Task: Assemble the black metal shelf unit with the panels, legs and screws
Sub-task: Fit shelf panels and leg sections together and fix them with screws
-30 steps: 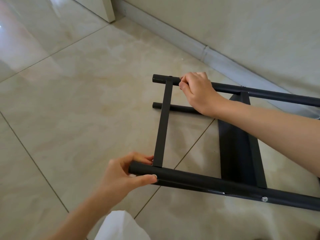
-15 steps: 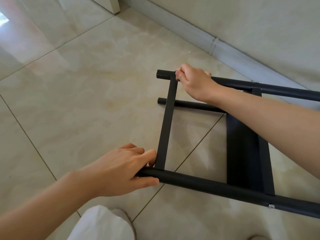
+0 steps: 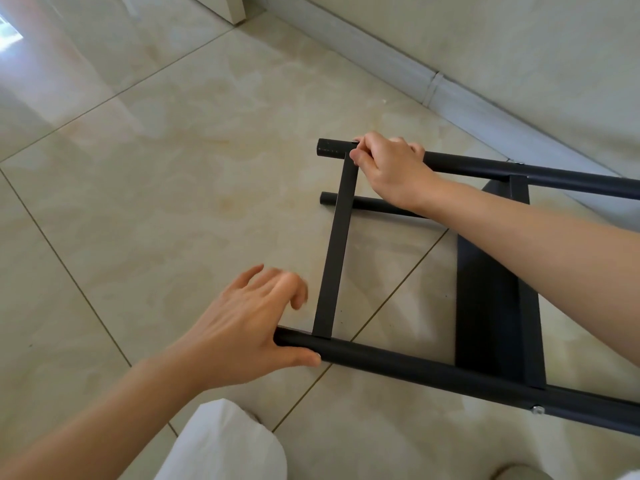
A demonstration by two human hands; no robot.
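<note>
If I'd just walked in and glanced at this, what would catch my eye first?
Most striking is the black metal shelf frame lying on its side on the pale tiled floor, near the wall. The right hand grips the far leg close to its end, where a flat crossbar joins it. The left hand is at the end of the near leg, thumb under it and fingers lifted and blurred.

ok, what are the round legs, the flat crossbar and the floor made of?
Near leg: probably metal tube, matte black coating; silver screw head in it.
Crossbar: flat strip, same matte black, likely steel.
Floor: glossy beige marbled tile; grout lines and window glare show.
</note>
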